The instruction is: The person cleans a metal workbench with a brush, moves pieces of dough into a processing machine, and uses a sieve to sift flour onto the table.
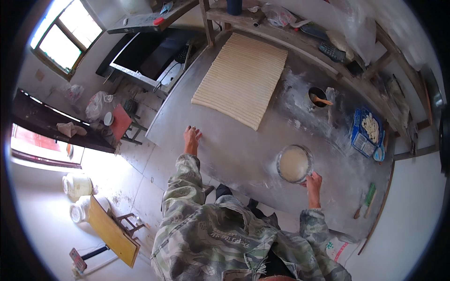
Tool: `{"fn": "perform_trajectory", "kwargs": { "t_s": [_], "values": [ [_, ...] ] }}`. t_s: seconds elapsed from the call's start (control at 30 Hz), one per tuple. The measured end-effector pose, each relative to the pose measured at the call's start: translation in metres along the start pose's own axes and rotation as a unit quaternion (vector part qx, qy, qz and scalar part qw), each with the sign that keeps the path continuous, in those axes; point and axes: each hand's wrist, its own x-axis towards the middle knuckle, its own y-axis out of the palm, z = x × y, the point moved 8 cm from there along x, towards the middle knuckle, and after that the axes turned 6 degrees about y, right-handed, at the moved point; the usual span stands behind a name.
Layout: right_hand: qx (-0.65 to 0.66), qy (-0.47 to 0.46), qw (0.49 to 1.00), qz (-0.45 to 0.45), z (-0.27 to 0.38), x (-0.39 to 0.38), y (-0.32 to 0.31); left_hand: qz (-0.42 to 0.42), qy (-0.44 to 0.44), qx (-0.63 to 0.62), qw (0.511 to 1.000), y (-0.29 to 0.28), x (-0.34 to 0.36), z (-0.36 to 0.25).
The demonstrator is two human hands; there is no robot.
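Observation:
My right hand [313, 183] is closed on the near right edge of a round, dark-rimmed pan [294, 163], which is pale beige inside. Whether that is flour, liquid or a mesh bottom I cannot make out. My left hand [191, 139] is near the left side of the grey table [234, 150], empty, its fingers loosely apart. Beyond both hands lies a wide sheet of pale dough strips [243, 77], ranged side by side. White powder [304, 89] is smeared on the table right of the dough.
A dark pot [318, 96] with a wooden-handled tool stands at the far right. Near the right edge are a blue box [364, 133] holding pale pieces and a green-handled brush [369, 196]. A cluttered wooden shelf [300, 44] runs along the back. Stools stand on the floor at left.

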Motion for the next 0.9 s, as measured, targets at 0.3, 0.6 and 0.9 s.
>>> {"fn": "perform_trajectory", "kwargs": {
  "t_s": [0.3,0.6,0.9],
  "values": [
    [-0.056,0.024,0.997,0.045,0.003,-0.043,0.126,0.132,0.017,-0.077,0.988,0.085,0.162,-0.022],
    [-0.018,0.011,0.999,-0.025,0.030,-0.038,0.140,0.119,-0.052,-0.003,0.992,0.106,0.156,-0.035],
    [0.031,-0.029,0.993,-0.112,0.109,0.031,0.085,0.088,-0.110,0.085,0.986,0.044,0.131,-0.011]
  ]
}}
